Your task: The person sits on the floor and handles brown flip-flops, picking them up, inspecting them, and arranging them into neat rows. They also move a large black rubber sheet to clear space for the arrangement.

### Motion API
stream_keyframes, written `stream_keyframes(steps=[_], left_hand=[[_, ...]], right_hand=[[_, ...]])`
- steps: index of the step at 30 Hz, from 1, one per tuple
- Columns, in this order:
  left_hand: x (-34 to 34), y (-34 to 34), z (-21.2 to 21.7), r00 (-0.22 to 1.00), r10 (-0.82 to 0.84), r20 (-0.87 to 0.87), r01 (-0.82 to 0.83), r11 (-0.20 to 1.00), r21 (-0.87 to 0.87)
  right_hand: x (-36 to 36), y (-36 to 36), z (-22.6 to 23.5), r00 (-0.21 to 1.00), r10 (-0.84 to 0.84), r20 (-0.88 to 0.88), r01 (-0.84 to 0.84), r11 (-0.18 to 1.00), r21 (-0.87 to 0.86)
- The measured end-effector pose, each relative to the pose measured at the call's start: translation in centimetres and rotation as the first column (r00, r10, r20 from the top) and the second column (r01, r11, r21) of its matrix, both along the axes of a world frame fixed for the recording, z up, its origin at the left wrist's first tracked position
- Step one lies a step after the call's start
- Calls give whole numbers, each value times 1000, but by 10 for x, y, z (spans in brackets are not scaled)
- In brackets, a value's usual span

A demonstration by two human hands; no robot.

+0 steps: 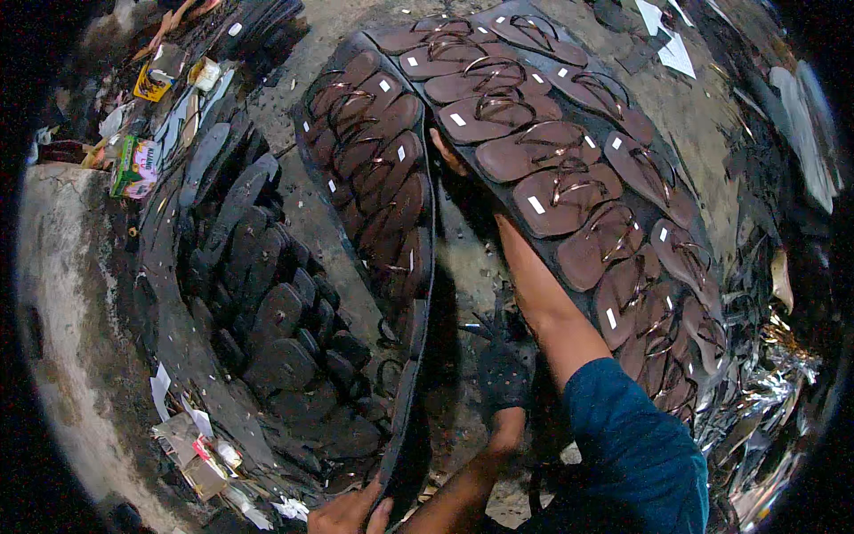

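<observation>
Many brown flip-flops lie in rows on a dark flat board that slants across the right half. My right arm, in a teal sleeve, reaches under this board. Fingers of my right hand show at its left edge and are closed around it; the rest of the hand is hidden. A second dark board stands tilted to the left, with brown flip-flops along its upper part. At the bottom edge my left hand grips that board's lower end, fingers wrapped over it.
A heap of black soles lies left of the boards. Between the boards, a bare limb ends in a black-covered shape, foot or gloved hand, I cannot tell. A green box, paper scraps and shiny strips litter the sides.
</observation>
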State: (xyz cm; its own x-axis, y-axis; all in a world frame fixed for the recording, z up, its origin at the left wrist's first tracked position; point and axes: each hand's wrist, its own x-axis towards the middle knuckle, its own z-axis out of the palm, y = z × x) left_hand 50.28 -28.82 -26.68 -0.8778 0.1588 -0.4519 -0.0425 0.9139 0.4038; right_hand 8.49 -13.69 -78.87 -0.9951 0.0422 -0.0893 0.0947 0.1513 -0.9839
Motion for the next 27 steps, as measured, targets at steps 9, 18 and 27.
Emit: stream_keyframes(steps=[9,18,27], left_hand=[[19,-13,-3,976,204,76,-202,979,-31],[61,-28,-24,767,585,263,-625,774,104],[2,-30,-24,904,392,172,-404,913,45]], right_hand=[[-65,9,65,998,35,-48,-29,993,113],[-156,-19,168,994,103,-32,-84,929,361],[-126,-75,320,973,230,-31,-226,970,90]])
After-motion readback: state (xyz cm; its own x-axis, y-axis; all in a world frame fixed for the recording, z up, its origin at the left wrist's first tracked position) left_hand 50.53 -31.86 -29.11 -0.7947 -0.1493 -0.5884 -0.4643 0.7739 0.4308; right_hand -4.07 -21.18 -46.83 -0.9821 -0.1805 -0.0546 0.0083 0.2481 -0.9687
